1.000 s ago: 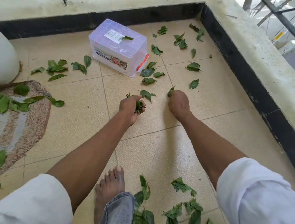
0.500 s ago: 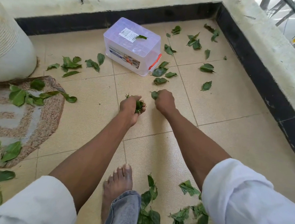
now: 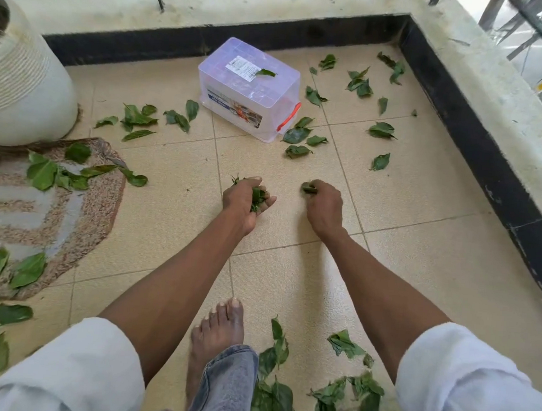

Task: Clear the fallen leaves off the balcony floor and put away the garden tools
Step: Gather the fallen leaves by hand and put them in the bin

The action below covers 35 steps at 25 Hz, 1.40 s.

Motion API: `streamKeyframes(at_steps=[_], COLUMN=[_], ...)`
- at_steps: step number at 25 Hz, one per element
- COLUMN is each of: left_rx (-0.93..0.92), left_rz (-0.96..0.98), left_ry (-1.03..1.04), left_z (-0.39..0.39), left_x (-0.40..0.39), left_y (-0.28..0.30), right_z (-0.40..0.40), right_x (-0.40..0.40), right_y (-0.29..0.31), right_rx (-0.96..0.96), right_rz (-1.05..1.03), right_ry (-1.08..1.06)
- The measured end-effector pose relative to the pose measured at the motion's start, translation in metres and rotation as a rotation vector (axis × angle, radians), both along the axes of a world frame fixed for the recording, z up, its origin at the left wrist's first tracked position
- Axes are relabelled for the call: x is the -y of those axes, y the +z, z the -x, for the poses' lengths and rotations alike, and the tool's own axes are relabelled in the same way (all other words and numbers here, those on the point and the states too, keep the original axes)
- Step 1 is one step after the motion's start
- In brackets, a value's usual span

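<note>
While the left hand [image 3: 245, 200] is curled round a crumpled bunch of leaves [image 3: 257, 195], the right hand [image 3: 325, 203] sits just beside it, low over the tiled floor [image 3: 420, 265], pinching a single leaf [image 3: 306, 188] between bent fingers. Both arms reach forward from rolled-up white sleeves [image 3: 65, 367], and a bare foot [image 3: 217, 331] with a grey jeans hem [image 3: 229, 383] over it stands between them.

Plenty of green stuff lying around. A clear plastic storage box [image 3: 249, 90] with an orange latch sits toward the far wall, lid on, with one leaf [image 3: 265, 73] resting on top and a few more leaves [image 3: 298, 135] touching or just beside its right corner. More scattered leaves [image 3: 358, 84] lie in the far right corner by the black skirting [image 3: 464, 123], and another little group [image 3: 140, 118] lies left of the box. The woven rug [image 3: 35, 212] on the left edge has several leaves on it too, right below a big ribbed white planter [image 3: 19, 88]. Nearest the camera, a thick pile of leaves [image 3: 329, 401] lies by the foot, near the floor's front edge.
</note>
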<state>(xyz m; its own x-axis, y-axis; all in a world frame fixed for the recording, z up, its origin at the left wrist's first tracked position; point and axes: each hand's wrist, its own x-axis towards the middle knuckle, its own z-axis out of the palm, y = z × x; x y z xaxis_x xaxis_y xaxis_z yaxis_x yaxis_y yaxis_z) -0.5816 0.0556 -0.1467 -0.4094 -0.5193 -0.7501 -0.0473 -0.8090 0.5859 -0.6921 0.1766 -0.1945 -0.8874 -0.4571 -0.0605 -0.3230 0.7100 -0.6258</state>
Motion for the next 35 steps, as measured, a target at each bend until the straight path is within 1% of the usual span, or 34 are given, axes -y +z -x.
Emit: streamKeyframes(at_steps=[1,2,3,4,5,6,7,10,11,12,14,15,16,17,18,19,20,22,23,25,27,30,31,32,34,35], left_rx=[-0.006,-0.007,-0.007,-0.012,-0.027,-0.054,-0.084,-0.100,-0.073,-0.037,0.016,0.017,0.003,-0.017,-0.037,-0.053,-0.064,-0.077,-0.078,-0.066,-0.050,-0.048,-0.051,-0.053,-0.052,-0.053], left_rz=[-0.008,-0.013,-0.011,-0.001,0.010,0.013,0.009,-0.019,-0.020,-0.007,0.023,0.025,0.024,0.020,0.018,0.018,0.019,0.013,0.007,0.000,0.002,0.012,0.013,0.013,0.016,0.016], left_ry=[-0.002,-0.005,-0.012,-0.030,-0.060,-0.088,-0.106,-0.048,-0.004,0.044,0.145,0.181,0.196,0.190,0.172,0.148,0.117,0.061,0.044,0.023,0.019,0.013,0.008,0.003,-0.008,-0.011], left_z=[0.001,0.001,0.002,0.004,0.005,0.007,0.009,0.015,0.016,0.017,0.019,0.020,0.022,0.025,0.030,0.034,0.039,0.049,0.053,0.057,0.058,0.058,0.058,0.059,0.059,0.059], left_x=[-0.001,-0.003,-0.005,-0.007,-0.009,-0.011,-0.012,-0.011,-0.009,-0.005,0.009,0.017,0.024,0.030,0.033,0.034,0.034,0.034,0.035,0.039,0.045,0.052,0.053,0.054,0.057,0.059], left_y=[0.000,-0.001,0.000,0.000,0.002,0.004,0.008,0.012,0.012,0.011,0.008,0.007,0.007,0.006,0.006,0.007,0.008,0.008,0.008,0.006,0.004,0.004,0.006,0.007,0.009,0.010], right_z=[0.001,0.001,-0.002,-0.007,-0.013,-0.021,-0.032,-0.056,-0.055,-0.047,-0.022,-0.007,0.008,0.024,0.037,0.048,0.056,0.065,0.066,0.063,0.059,0.072,0.079,0.088,0.096,0.095], right_x=[0.001,0.003,0.007,0.011,0.017,0.023,0.030,0.053,0.057,0.057,0.054,0.054,0.055,0.057,0.061,0.065,0.069,0.072,0.071,0.067,0.067,0.083,0.092,0.102,0.117,0.121], right_y=[0.009,0.019,0.030,0.038,0.044,0.047,0.053,0.052,0.052,0.052,0.058,0.060,0.057,0.054,0.045,0.036,0.026,0.004,-0.005,-0.016,-0.019,-0.002,0.004,0.008,0.009,0.005], right_rx=[0.220,0.495,0.756,0.933,0.995,0.971,0.900,0.511,0.455,0.498,0.737,0.755,0.632,0.412,0.165,-0.021,-0.140,-0.259,-0.308,-0.398,-0.413,-0.337,-0.280,-0.237,-0.196,-0.172], right_rz=[0.150,0.363,0.578,0.746,0.796,0.768,0.702,0.448,0.376,0.340,0.395,0.428,0.401,0.291,0.116,-0.060,-0.198,-0.342,-0.363,-0.321,-0.226,-0.166,-0.132,-0.144,-0.259,-0.291], right_ry=[-0.218,-0.380,-0.459,-0.456,-0.402,-0.337,-0.276,-0.191,-0.153,-0.088,0.062,0.078,0.047,0.024,0.031,0.112,0.230,0.387,0.417,0.432,0.378,0.277,0.245,0.252,0.332,0.332])
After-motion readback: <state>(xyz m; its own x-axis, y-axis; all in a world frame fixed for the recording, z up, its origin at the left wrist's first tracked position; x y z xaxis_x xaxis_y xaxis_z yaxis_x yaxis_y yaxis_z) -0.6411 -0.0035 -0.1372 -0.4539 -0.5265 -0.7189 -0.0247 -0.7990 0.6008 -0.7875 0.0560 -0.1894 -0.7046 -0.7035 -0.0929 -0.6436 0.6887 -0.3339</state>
